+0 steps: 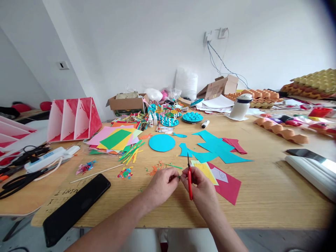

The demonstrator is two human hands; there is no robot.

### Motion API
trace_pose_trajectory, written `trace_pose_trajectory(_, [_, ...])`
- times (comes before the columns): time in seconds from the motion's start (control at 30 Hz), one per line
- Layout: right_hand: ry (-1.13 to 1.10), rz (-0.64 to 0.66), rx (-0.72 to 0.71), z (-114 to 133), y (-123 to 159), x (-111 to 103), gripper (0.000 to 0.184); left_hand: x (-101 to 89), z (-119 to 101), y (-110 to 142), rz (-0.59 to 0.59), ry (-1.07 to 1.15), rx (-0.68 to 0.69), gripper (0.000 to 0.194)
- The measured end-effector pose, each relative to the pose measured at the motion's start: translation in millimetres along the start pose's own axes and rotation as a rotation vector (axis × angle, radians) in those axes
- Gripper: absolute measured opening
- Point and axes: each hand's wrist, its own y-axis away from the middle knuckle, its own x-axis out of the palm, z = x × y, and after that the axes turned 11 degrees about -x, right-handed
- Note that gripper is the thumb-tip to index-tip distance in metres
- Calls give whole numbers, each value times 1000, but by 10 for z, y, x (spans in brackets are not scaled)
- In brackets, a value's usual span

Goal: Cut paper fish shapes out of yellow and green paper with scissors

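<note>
My left hand is closed in a pinch above the table's front half, a tiny green scrap, probably paper, showing at its fingertips. Close beside it, my right hand holds red-handled scissors, blades pointing up and away from me. The fingertips of both hands nearly meet at the scrap. Just beyond them lie orange paper shreds and a thin green strip. A yellow sheet and a crimson sheet are partly behind my right hand. Farther back are a blue paper circle and blue offcuts.
A black phone-like slab overhangs the front left edge. Behind it are a thin stick, colored paper sheets and green and yellow strips. Glue bottles and blue decorated discs stand farther back. Egg trays lie right.
</note>
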Motion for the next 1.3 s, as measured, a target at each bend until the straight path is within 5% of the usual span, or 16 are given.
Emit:
trace_pose_trajectory(0.5, [96,213,-4,127,-202,-12,5,-84,53,24,94,70,-89,12])
trace_pose_trajectory(0.73, [86,155,-5,125,-203,99,12,-79,54,59,19,335,-154,12])
trace_pose_trajectory(1.3, [75,172,-8,273,-138,102,14,-88,42,153,-52,399,-157,16])
